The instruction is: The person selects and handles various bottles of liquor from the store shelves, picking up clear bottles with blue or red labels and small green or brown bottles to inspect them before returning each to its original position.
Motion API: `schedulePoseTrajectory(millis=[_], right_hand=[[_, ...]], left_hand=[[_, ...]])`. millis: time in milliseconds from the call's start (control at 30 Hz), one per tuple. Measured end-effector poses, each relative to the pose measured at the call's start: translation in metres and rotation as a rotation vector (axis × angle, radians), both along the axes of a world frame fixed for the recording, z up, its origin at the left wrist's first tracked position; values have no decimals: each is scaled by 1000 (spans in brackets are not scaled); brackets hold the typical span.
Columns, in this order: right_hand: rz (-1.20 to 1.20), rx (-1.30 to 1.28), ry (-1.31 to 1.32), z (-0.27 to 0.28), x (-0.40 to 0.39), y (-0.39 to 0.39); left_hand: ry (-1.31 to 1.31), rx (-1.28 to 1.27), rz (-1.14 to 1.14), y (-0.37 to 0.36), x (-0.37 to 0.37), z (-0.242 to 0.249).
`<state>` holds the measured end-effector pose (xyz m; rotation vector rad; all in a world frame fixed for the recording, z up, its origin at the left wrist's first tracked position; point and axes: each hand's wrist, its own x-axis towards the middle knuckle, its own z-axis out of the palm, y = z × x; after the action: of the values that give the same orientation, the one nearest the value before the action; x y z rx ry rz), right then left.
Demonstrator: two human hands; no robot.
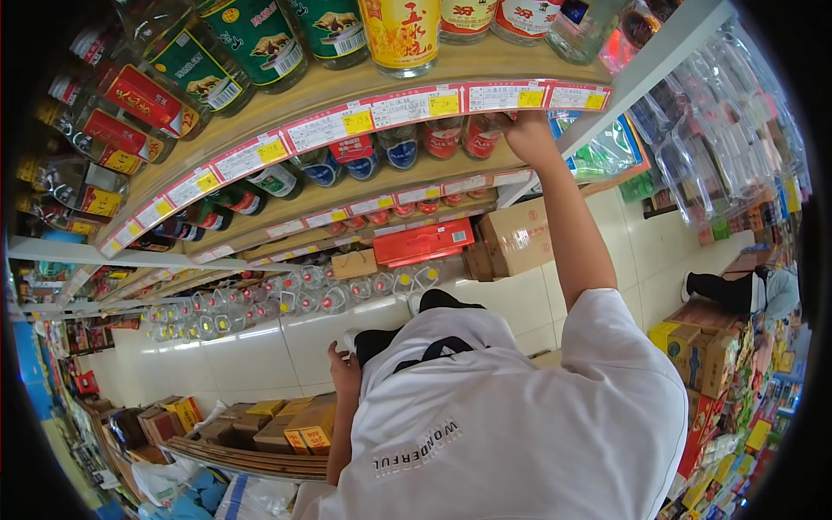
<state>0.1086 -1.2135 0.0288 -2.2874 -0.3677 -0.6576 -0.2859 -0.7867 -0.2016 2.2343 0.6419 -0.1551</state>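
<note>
My right arm stretches up to the shelves, and my right hand [527,137] is just under the price-tag strip [416,106] of the upper shelf. It is beside a red-labelled bottle [482,137] on the shelf below. Its fingers are mostly hidden, so any grip on the bottle cannot be made out. Another red-labelled bottle [443,137] stands to the left, near blue-labelled bottles [401,147]. Low at my side hangs my left hand [345,364], its fingers loosely bent and apart, holding nothing.
Green-labelled bottles [260,42] and a yellow-labelled bottle [400,35] line the upper shelf. Below are a red box [423,242], a cardboard carton [517,237] and many clear jugs [303,293] on the tiled floor. Cartons [286,426] stand behind me. Another person [737,292] is at far right.
</note>
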Motion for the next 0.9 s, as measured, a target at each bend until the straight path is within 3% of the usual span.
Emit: schedulePoseTrajectory(millis=[200, 267, 333, 367, 400, 467, 533, 567, 667, 767, 900], right_hand=[[-50, -77, 4, -1, -7, 4], [-57, -18, 90, -16, -2, -6], [-72, -139, 54, -29, 1, -16], [-100, 32, 141, -26, -3, -11], [-132, 42, 203, -18, -8, -4], [-133, 155, 21, -29, -3, -3], [-181, 54, -34, -34, -4, -12], [-147, 128, -70, -29, -10, -4], [-265, 114, -164, -27, -33, 8], [-316, 188, -266, -27, -62, 38], [-287, 224, -217, -53, -97, 86]], left_hand=[[40, -35, 4, 12, 2, -9], [82, -51, 57, 15, -7, -17], [127, -66, 146, 24, -18, -30], [148, -25, 157, 33, -30, -43], [168, 14, 169, 42, -44, -60], [328, 87, 230, 62, -78, -92], [495, 49, 365, 75, -110, -103], [309, 109, 441, 86, -146, -154], [639, -316, 610, 112, -181, -162], [604, -295, 797, 110, -189, -153], [558, -288, 684, 113, -168, -147]])
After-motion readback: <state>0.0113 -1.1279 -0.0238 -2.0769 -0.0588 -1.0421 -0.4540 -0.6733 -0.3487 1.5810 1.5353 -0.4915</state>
